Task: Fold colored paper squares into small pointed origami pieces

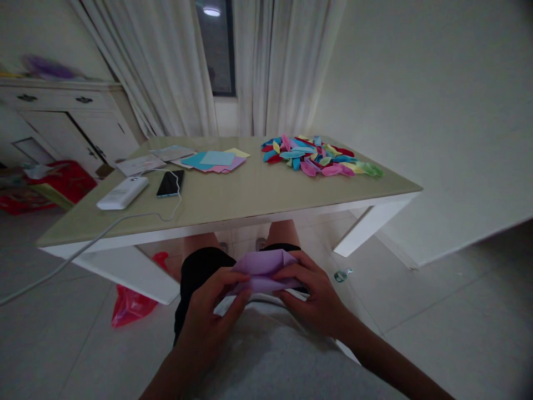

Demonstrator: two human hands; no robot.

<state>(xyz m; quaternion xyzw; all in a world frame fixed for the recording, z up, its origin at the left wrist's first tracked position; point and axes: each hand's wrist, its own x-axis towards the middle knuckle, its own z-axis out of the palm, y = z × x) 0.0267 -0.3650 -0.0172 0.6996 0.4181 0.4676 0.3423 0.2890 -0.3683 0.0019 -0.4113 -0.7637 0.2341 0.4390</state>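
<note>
We see long whitish fabric curtains hanging behind a rectangular bench with a pale olive top and white legs, while a cream cabinet with dark handles stands off to the left. Under the bench's left side, a crumpled translucent red plastic bag lies on the tiled floor. On the right of the benchtop, we have a loose heap of pointed, petal-shaped pieces in blue, pink, red, yellow and green; left of it lies an overlapping spread of flat blue, purple, pink and yellow sheets. Our hands are apart from each other, over our lap before the bench's near edge: the left hand and the right hand each pinch one end of a folded lilac paper sheet, creased across its width. On the bench's left, we find a white rounded-edged block and, just beside it, a black-screened phone, with a thin pale cable running past both and off the bench.
</note>
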